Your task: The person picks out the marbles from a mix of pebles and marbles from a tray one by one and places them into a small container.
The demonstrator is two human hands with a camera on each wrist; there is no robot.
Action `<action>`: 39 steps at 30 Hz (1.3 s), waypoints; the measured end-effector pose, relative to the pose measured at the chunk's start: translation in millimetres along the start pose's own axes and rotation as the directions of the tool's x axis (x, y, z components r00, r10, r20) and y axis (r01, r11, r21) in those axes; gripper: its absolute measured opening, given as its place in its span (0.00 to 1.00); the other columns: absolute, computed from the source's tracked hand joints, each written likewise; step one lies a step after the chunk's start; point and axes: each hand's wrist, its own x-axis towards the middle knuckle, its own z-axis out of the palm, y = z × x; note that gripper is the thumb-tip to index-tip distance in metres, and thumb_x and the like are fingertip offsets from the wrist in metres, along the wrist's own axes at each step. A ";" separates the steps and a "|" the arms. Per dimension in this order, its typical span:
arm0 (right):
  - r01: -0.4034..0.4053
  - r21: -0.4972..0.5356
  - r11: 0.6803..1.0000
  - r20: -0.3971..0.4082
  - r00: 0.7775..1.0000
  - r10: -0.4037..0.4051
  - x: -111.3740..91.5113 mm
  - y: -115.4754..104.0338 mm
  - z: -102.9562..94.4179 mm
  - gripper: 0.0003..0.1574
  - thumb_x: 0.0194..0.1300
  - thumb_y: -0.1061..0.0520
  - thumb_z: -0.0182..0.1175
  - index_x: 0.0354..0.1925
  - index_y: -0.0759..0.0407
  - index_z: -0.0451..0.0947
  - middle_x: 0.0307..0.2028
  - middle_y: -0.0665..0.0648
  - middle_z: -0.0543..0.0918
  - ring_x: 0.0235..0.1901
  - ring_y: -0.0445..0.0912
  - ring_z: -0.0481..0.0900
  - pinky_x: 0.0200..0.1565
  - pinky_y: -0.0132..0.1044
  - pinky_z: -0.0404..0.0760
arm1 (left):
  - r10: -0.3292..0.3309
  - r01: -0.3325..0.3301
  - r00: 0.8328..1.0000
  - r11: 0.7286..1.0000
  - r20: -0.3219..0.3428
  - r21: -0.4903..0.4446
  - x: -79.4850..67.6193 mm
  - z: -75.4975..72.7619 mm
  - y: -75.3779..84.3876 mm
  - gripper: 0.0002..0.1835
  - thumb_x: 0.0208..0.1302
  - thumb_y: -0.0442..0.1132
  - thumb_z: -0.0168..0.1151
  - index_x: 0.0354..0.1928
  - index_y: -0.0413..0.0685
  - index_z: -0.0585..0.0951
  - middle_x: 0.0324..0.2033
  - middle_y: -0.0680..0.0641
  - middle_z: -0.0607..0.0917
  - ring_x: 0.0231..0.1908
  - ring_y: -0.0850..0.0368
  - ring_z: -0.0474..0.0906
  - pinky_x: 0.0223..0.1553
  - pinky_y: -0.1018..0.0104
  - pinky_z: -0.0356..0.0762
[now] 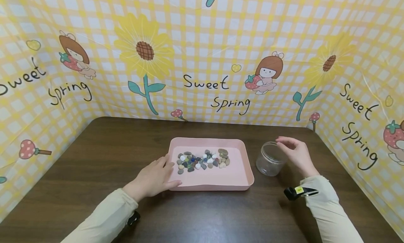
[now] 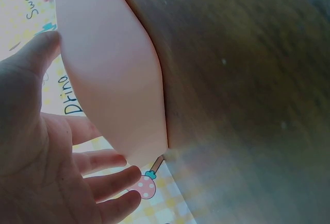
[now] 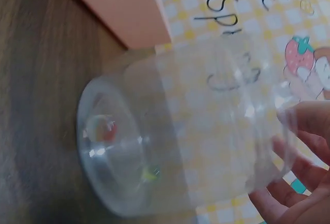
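A pink tray (image 1: 233, 166) lies on the table, with small stones (image 1: 223, 159) in brown, grey and white and some shiny glass marbles (image 1: 193, 160) among them. My left hand (image 1: 154, 176) rests against the tray's left end, fingers spread along the rim. To the right of the tray stands a clear jar (image 1: 269, 166). My right hand (image 1: 298, 153) is at the jar's mouth, thumb and fingertips right at the rim with nothing visible between them. Through the glass, the right wrist view shows a reddish marble (image 3: 108, 130) and a yellow-green marble (image 3: 150, 173) near the jar's bottom.
A dark wooden table (image 1: 202, 215) carries the tray and jar. Yellow checked cloth (image 1: 202, 53) printed with sunflowers and strawberries walls in the back and both sides. A dark strap (image 1: 300, 192) circles my right sleeve.
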 end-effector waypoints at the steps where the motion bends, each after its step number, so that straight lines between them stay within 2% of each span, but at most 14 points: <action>1: 0.014 -0.004 1.000 0.003 1.000 -0.014 0.2 -3.0 0.3 0.21 0.63 0.53 0.60 0.46 0.68 0.79 0.38 0.24 0.75 0.39 0.16 0.72 0.41 0.13 0.71 | -0.004 0.004 1.000 1.000 0.003 -0.003 -0.1 0.1 0.2 0.39 0.58 0.65 0.54 0.57 0.36 0.74 0.63 0.29 0.67 0.58 0.33 0.70 0.57 0.43 0.70; 4: 0.062 -0.017 0.998 0.010 0.998 -0.062 1.1 -12.7 2.0 0.20 0.63 0.53 0.60 0.46 0.68 0.80 0.38 0.22 0.73 0.40 0.16 0.71 0.41 0.14 0.71 | -0.004 0.004 1.000 1.000 0.005 0.002 -0.2 -0.4 0.0 0.39 0.58 0.65 0.54 0.57 0.36 0.74 0.63 0.29 0.67 0.58 0.33 0.70 0.57 0.43 0.70; 6: 0.099 -0.036 0.994 0.009 0.995 -0.098 2.0 -19.1 4.1 0.18 0.63 0.54 0.60 0.44 0.67 0.80 0.40 0.25 0.74 0.40 0.17 0.71 0.41 0.14 0.71 | -0.004 0.003 1.000 1.000 0.006 0.006 -0.6 -1.1 0.0 0.40 0.57 0.65 0.54 0.57 0.36 0.74 0.63 0.29 0.67 0.58 0.33 0.70 0.56 0.44 0.70; 9: 0.151 -0.065 0.986 0.014 0.988 -0.151 3.8 -27.5 8.0 0.14 0.62 0.57 0.60 0.42 0.65 0.81 0.45 0.41 0.81 0.41 0.16 0.70 0.42 0.14 0.70 | 0.001 -0.001 1.000 1.000 0.008 0.015 -0.9 -1.4 -0.5 0.40 0.57 0.66 0.54 0.57 0.36 0.73 0.63 0.29 0.67 0.58 0.33 0.70 0.56 0.44 0.70; 12: 0.178 -0.064 0.982 0.036 0.984 -0.176 5.6 -34.6 13.0 0.12 0.62 0.58 0.60 0.41 0.65 0.82 0.50 0.60 0.81 0.43 0.16 0.68 0.45 0.13 0.69 | -0.004 0.004 1.000 1.000 0.012 0.015 -0.7 -1.2 -0.3 0.41 0.58 0.66 0.53 0.58 0.36 0.73 0.63 0.29 0.66 0.59 0.34 0.69 0.57 0.44 0.70; 14: 0.179 -0.044 0.983 0.058 0.983 -0.177 7.0 -39.0 16.9 0.12 0.62 0.59 0.60 0.41 0.66 0.81 0.51 0.65 0.80 0.43 0.16 0.68 0.46 0.13 0.69 | -0.009 0.009 1.000 1.000 0.015 0.009 -0.5 -1.8 0.1 0.40 0.58 0.66 0.53 0.58 0.36 0.73 0.64 0.30 0.66 0.59 0.34 0.69 0.58 0.44 0.70; 20: 0.182 -0.014 0.983 0.103 0.978 -0.179 11.9 -51.4 30.7 0.12 0.61 0.59 0.61 0.41 0.65 0.82 0.52 0.64 0.80 0.44 0.22 0.72 0.44 0.19 0.74 | -0.014 0.014 1.000 1.000 0.024 -0.003 -1.4 -3.3 1.2 0.41 0.58 0.66 0.54 0.58 0.36 0.73 0.64 0.30 0.65 0.59 0.33 0.69 0.57 0.43 0.70; 24: 0.171 -0.008 0.985 0.130 0.977 -0.169 14.2 -58.7 39.3 0.12 0.62 0.58 0.61 0.42 0.64 0.82 0.53 0.61 0.80 0.50 0.38 0.77 0.49 0.34 0.78 | -0.009 0.009 1.000 1.000 0.017 0.001 -1.6 -2.8 0.6 0.41 0.58 0.66 0.53 0.58 0.37 0.73 0.64 0.30 0.66 0.59 0.33 0.69 0.57 0.43 0.70; 28: 0.165 0.045 0.985 0.162 0.972 -0.170 15.4 -64.9 46.8 0.13 0.62 0.59 0.61 0.43 0.66 0.81 0.53 0.63 0.79 0.55 0.52 0.75 0.56 0.46 0.75 | -0.003 0.003 1.000 1.000 0.013 0.001 -0.9 -1.2 -0.3 0.41 0.58 0.66 0.53 0.58 0.36 0.73 0.64 0.29 0.66 0.59 0.33 0.69 0.58 0.44 0.69; 39: 0.150 0.119 0.982 0.236 0.956 -0.174 21.1 -74.5 65.0 0.15 0.61 0.60 0.61 0.44 0.68 0.80 0.54 0.65 0.78 0.57 0.56 0.75 0.59 0.49 0.73 | -0.011 0.011 1.000 1.000 0.021 -0.003 0.6 1.1 -0.5 0.40 0.58 0.66 0.53 0.58 0.36 0.73 0.64 0.30 0.65 0.60 0.33 0.68 0.59 0.44 0.68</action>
